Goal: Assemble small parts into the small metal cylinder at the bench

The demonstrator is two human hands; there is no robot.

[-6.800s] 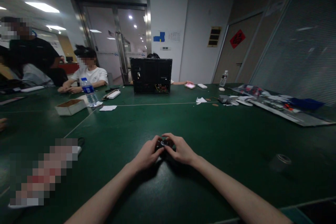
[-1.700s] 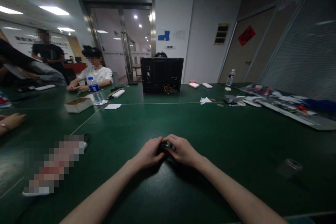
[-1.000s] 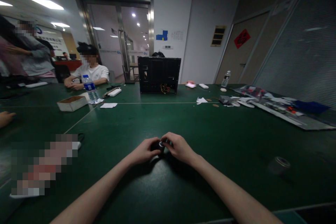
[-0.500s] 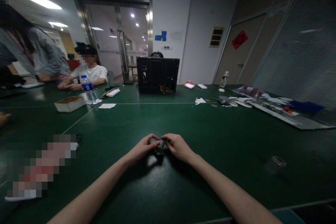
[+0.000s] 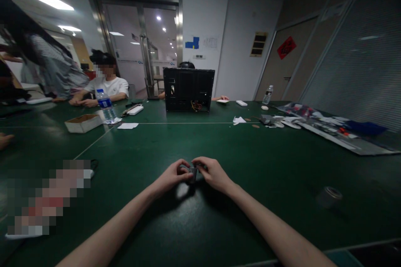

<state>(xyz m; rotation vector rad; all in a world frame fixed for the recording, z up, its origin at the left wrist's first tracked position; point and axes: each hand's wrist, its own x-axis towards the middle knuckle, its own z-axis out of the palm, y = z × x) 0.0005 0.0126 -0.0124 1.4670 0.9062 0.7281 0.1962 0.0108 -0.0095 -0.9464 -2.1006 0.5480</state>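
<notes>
Just above the green table, my left hand (image 5: pixel 175 175) is closed, with thumb and fingers around a small grey cylinder (image 5: pixel 193 175) about a finger's length tall. My right hand (image 5: pixel 214 173) is closed in a pinch at the top right of the cylinder. Whatever lies between its fingertips is too small and dark to make out. Both forearms come in from the near edge, and their shadows fall on the table below the hands.
A short grey roll-like cylinder (image 5: pixel 331 197) stands at right. Farther off are a black computer case (image 5: pixel 189 89), an open box (image 5: pixel 83 124), a water bottle (image 5: pixel 106 107) and a cluttered board (image 5: pixel 341 135). People sit and stand beyond the table.
The small cylinder has turned more upright in my left hand, and my right fingertips have risen slightly at its top. On the left, a standing person has shifted position.
</notes>
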